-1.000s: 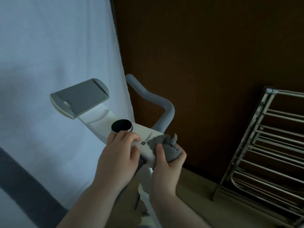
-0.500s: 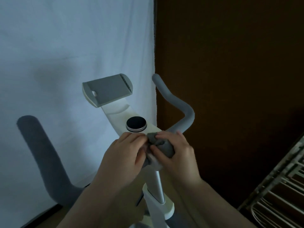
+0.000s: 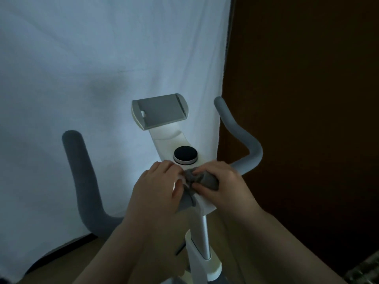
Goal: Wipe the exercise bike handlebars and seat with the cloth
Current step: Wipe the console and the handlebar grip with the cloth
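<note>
Left hand joined right hand gripping one cloth; two handlebars.

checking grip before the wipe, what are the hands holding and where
Both the left hand and right hand pinch the bunched grey cloth, one at each end.

Ahead of you hangs a pale white fabric sheet, creased and falling to the floor. To its right stands a dark brown wall panel, its edge meeting the sheet. Below lies a strip of tan wooden floor. At your lower right corner, a blurred metal wire rack shows.
</note>
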